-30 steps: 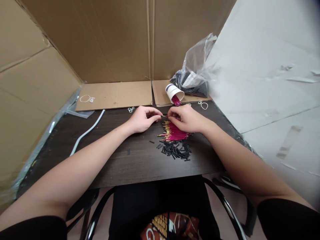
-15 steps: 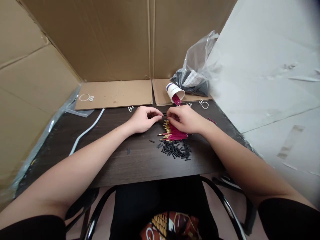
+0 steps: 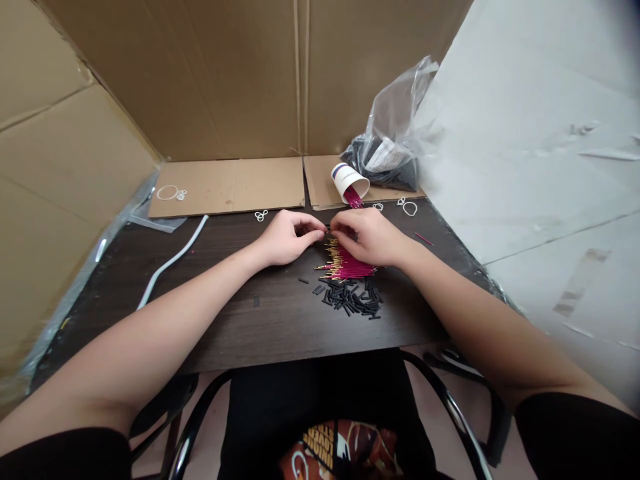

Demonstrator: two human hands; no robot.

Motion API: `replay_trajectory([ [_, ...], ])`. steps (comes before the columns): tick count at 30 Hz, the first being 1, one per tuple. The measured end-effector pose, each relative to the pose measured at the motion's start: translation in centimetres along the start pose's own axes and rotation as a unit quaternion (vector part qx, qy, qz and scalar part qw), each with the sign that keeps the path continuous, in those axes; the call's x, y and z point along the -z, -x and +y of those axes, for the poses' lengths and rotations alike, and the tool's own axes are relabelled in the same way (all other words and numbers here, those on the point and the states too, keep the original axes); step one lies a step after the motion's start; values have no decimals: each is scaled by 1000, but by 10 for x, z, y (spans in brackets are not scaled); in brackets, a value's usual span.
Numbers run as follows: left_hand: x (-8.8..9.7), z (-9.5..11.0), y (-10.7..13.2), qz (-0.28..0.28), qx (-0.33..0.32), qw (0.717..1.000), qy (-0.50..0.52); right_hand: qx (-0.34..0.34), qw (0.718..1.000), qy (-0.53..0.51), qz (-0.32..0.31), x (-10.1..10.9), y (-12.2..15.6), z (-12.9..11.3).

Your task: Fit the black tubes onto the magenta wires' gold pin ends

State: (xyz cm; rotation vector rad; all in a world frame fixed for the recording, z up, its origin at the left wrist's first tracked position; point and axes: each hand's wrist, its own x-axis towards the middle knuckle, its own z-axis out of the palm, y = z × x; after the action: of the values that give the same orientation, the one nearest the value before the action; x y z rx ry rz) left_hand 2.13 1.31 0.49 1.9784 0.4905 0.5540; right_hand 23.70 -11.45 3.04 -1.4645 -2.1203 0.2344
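Observation:
My left hand (image 3: 290, 237) is closed in a pinch, thumb against forefinger, above the dark table. Facing it, my right hand (image 3: 371, 235) also pinches, its fingertips almost touching the left ones. Something small and dark shows between the two sets of fingertips, too fine to name. Under my right hand lies a pile of thin magenta wires (image 3: 353, 267) with gold-coloured ends pointing left; the hand hides part of it. Short black tubes (image 3: 351, 298) are heaped just in front of the wires.
A tipped paper cup (image 3: 349, 181) spills more magenta wires behind my right hand. Beside it stands a clear plastic bag (image 3: 393, 150) of black pieces. White rubber bands (image 3: 261, 215), a pale grey cord (image 3: 173, 260) and flat cardboard (image 3: 227, 187) lie around; cardboard walls enclose the table.
Both hands hold nearly the same pose; the right fingertips have shifted very slightly up and left. The view has tilted a touch. Piles, cup and bag stay as they were.

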Motion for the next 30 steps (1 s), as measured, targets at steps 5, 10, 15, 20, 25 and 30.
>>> replay_trajectory([
  [5, -1, -1, 0, 3, -7, 1000, -16, -16, 999, -37, 7, -3, -1, -3],
  [10, -2, -1, 1, -1, -10, 1000, -18, -21, 998, -51, 9, -4, -1, -4],
  [15, -2, 0, 1, -5, -34, 999, 3, -31, 999, -31, 20, 3, -2, 5],
  [20, -1, -3, 1, 19, -48, 998, -41, -46, 999, 19, 12, 7, -2, 23],
  [25, 0, 1, 2, -22, -75, 989, -122, -62, 998, 11, -2, 4, -2, 29],
  [30, 1, 2, 2, -27, -78, 988, -134, -65, 998, -4, 9, 1, -3, 29],
])
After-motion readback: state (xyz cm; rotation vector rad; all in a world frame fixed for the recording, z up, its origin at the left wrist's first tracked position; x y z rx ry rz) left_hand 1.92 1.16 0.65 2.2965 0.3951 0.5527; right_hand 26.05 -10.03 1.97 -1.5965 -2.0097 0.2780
